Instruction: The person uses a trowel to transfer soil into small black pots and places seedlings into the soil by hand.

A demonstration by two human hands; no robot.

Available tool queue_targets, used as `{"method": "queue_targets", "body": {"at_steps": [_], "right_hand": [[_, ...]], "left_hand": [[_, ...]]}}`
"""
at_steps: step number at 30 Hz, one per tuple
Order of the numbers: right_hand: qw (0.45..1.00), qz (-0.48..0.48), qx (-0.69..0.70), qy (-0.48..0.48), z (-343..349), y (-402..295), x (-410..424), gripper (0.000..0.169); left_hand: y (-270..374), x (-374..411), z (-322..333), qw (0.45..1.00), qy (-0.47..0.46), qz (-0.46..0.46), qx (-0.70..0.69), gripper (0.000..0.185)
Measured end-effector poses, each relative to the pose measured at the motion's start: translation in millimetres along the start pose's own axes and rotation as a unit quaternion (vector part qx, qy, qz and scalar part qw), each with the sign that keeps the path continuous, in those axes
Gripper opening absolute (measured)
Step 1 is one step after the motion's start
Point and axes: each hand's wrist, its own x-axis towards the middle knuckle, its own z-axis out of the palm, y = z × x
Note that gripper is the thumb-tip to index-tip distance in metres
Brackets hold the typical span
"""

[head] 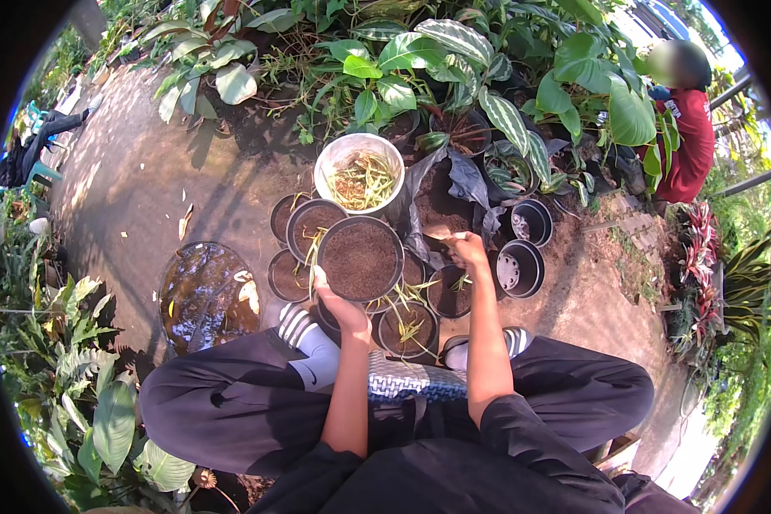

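Observation:
My left hand [342, 306] holds a black plastic pot [360, 258] filled with dark soil, its fingers along the left side of the rim. In my right hand [468, 249] is a small trowel or scoop [437, 232], its blade over a black plastic bag [417, 212] of soil. Behind the held pot stands a white bucket [360, 173] with cut green and yellowish plant pieces. Soil-filled black pots, such as one holding green cuttings [408, 330], stand around and partly under the held pot.
Two black pots [520, 268] without soil stand right of the bag. A round basin of dark water [209, 299] lies on the ground at left. Leafy potted plants [450, 70] line the far side. A person in a red shirt [687, 141] is at far right; another person's legs [54, 132] show at far left.

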Motion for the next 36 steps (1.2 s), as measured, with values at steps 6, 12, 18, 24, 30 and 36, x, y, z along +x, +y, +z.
{"method": "queue_targets", "body": {"at_steps": [6,12,18,24,30,36], "right_hand": [[0.987,0.027,0.151,0.038,45,3,15,0.011],[0.976,-0.026,0.181,0.117,59,5,45,0.010],[0.963,-0.022,0.242,0.113,55,16,48,0.020],[0.968,-0.041,0.231,0.084,38,21,52,0.018],[0.954,-0.067,0.290,0.024,23,19,16,0.018],[0.962,-0.067,0.264,0.023,21,-11,-50,0.021]], "left_hand": [[7,-3,-1,0.999,0.036,-0.010,0.006,0.058],[2,0,2,0.999,0.039,-0.015,-0.006,0.060],[1,3,1,0.997,0.075,-0.003,-0.013,0.061],[-4,8,-2,0.998,0.059,-0.004,-0.032,0.061],[-9,7,-3,0.998,0.050,0.002,-0.036,0.060],[-6,9,-6,0.998,0.052,0.011,-0.030,0.057]]}}
